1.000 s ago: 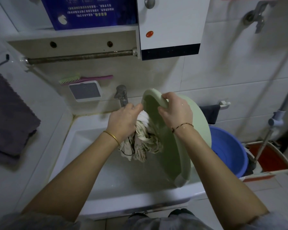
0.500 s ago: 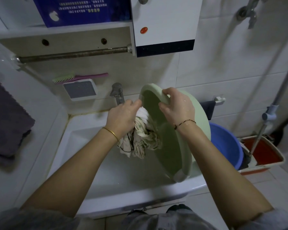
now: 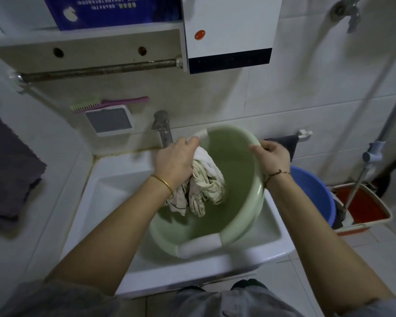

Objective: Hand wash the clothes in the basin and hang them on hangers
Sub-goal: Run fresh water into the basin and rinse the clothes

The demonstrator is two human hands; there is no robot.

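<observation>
We see a pale green basin (image 3: 236, 179) in the white sink (image 3: 114, 193), centre frame. Our left hand (image 3: 175, 164) grips the wet bunched clothes (image 3: 204, 184) inside at nine o'clock; our right hand (image 3: 271, 160) grips the rim at three o'clock, likely steadying it.

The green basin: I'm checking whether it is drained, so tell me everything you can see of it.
The green basin is a round, pale green tub that looks like plastic, with white patches on its near and far rim. It sits tilted in the white sink, below the tap. No standing water shows inside, though the picture is blurred. The left hand grips the far-left rim and a bunched cream patterned cloth that hangs into the basin. The right hand holds the right rim.
</observation>
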